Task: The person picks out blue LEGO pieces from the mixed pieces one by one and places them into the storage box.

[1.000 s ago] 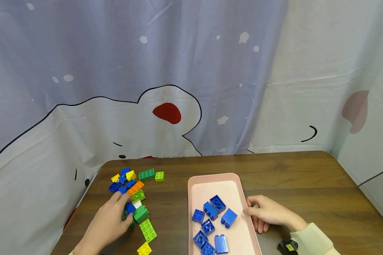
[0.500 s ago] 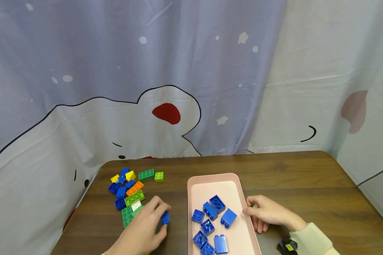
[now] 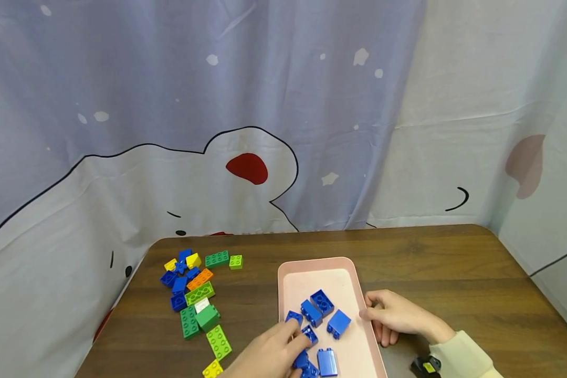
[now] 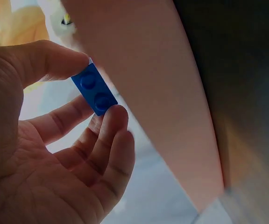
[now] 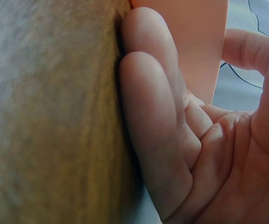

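My left hand is over the left side of the pink tray. It pinches a small blue building brick between thumb and fingertips, two studs showing in the left wrist view; the head view mostly hides this brick behind the hand. Several blue bricks lie in the tray around and beyond that hand. At the tray's right rim, my right hand holds the edge, thumb on the rim and other fingers bent below, two of them resting along the wooden table.
Left of the tray, a loose row of mixed bricks runs down the table: blue, orange, light green, dark green, white and yellow. A patterned curtain hangs behind the table.
My left hand has picked a blue brick out of the row at the left and carried it rightward over the tray. My right hand has stayed at the tray's rim.
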Demonstrator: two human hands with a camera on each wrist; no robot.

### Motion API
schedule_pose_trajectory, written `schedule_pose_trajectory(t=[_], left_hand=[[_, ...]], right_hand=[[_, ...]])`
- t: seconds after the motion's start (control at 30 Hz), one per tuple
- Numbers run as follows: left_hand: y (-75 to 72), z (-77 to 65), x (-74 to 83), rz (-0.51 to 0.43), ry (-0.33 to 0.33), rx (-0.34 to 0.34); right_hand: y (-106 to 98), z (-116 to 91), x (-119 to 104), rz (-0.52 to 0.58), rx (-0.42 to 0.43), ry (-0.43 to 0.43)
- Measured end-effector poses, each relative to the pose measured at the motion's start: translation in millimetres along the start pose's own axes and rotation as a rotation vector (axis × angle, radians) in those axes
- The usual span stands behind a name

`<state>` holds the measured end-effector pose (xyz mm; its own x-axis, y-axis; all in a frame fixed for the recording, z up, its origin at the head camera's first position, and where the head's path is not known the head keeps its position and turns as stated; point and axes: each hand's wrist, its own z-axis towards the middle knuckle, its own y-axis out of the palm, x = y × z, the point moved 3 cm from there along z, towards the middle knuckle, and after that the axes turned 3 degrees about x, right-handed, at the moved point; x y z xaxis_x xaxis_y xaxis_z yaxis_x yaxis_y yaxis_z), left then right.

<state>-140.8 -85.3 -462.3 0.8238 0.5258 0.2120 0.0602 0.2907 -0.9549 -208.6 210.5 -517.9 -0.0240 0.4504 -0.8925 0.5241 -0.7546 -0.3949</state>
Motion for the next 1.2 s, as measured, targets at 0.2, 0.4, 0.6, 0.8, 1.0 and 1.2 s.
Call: schedule_pose_trajectory(t=[0.2, 0.4, 0.6, 0.8, 1.0, 1.2], left_hand=[[18.4, 8.1, 16.4, 0.001, 0.097, 0.02], [30.9, 10.1, 23.7, -0.003, 0.14, 0.02], [37.1, 9.7, 26.1, 0.02, 0.162, 0.004], [42.2, 9.3, 28.9, 0.078, 0.181, 0.046], [44.3, 9.4, 31.2, 0.092, 0.158, 0.026], [46.7, 7.8, 30.8, 0.142, 0.188, 0.115]], right_hand=[[0.0, 0.2, -0.2, 0.003, -0.006, 0.005], [0.0, 1.7, -2.4, -0.005, -0.007, 0.001], [-0.1, 1.1, -1.7, -0.003, -0.001, 0.0], [0.6, 0.4, -1.2, 0.006, 0.0, -0.002], [0.9, -0.8, -1.8, -0.004, 0.005, -0.006], [0.9, -1.5, -3.1, -0.022, 0.002, -0.007]])
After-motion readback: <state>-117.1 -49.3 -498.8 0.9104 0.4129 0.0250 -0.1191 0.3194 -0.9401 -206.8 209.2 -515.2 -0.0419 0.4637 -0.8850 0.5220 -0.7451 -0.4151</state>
